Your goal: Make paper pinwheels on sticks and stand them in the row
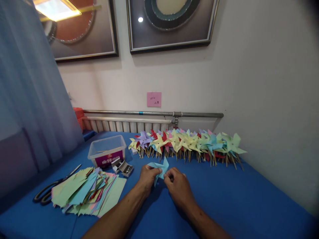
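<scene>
Head view: my left hand [147,177] and right hand [177,186] pinch a half-folded light blue paper pinwheel [159,168]. Finished pinwheels [186,143] line twelve o'clock; uncut paper squares [87,192] wait at nine.

I see a pale wall [249,83] at twelve o'clock carrying two framed pictures [171,23]. A radiator [124,124] sits below; a blue curtain [30,99] hangs at nine o'clock.
</scene>
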`<state>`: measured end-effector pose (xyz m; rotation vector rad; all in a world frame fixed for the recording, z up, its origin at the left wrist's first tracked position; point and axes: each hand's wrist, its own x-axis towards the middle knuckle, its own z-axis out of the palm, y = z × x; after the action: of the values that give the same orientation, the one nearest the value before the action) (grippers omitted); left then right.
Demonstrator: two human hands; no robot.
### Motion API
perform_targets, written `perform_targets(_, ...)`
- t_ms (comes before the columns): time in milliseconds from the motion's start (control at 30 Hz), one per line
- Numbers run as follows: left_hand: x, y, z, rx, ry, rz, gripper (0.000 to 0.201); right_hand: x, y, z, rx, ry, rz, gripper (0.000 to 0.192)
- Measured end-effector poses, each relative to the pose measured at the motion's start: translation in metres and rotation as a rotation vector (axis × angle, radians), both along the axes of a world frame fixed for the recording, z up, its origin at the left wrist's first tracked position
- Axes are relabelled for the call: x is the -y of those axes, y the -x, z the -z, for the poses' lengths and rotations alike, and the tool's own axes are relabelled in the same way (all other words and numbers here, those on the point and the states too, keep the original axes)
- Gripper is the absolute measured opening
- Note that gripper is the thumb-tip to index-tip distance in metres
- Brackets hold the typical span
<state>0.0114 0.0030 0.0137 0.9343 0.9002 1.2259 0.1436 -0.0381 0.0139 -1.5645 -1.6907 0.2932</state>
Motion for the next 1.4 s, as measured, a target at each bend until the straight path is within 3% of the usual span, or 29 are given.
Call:
perform_targets(600, -0.0009, 0.0007, 0.0011, 0.029, -0.006, 0.014, 0.022, 0.0031, -0.0007, -0.0007, 0.156, -0.092, -0.08, 0.02)
perform_targets(1133, -0.0038, 0.0025, 0.005, -0.021, 0.014, -0.003, 0.024, 0.0028, -0.0037, -0.0053, 0.154, -0.048, -0.097, 0.024)
perform_targets(1300, -0.0038, 0.0032, 0.0044, -0.03, 0.013, -0.003, 0.022, 0.0032, -0.0039, -0.0035, 0.091, -0.059, -0.106, 0.022)
perform_targets(1400, -0.0038, 0.0031, 0.0019, 0.003, 0.045, -0.031, 0.024, -0.0003, -0.0047, -0.0029, -0.107, -0.019, -0.093, 0.021)
